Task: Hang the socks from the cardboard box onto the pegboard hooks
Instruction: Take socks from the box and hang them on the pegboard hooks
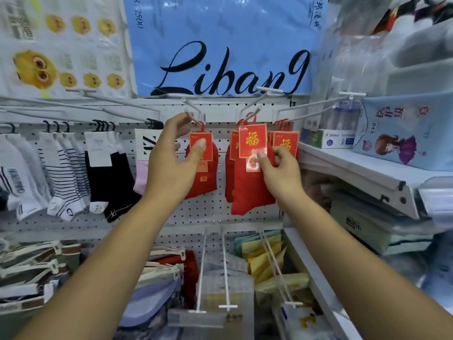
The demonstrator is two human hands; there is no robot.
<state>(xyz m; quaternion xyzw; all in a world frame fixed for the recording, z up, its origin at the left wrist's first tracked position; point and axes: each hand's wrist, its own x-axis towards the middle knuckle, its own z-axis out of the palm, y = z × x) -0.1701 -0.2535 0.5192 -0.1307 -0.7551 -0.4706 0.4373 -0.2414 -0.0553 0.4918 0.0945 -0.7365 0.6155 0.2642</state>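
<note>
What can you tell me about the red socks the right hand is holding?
The red socks are a soft, knitted-looking pair, hanging straight down in front of the white pegboard. A shiny red card with a gold character sits across their top, and a red plastic hanger loops over a white peg. More red pairs hang just behind. The right hand pinches them just below the card.

"Libang" in black script on blue pack (220, 45), "3500" near its upper left corner. Gold "福" on red sock card (252, 139). White box (328, 139), right shelf: possibly "Urbor".
</note>
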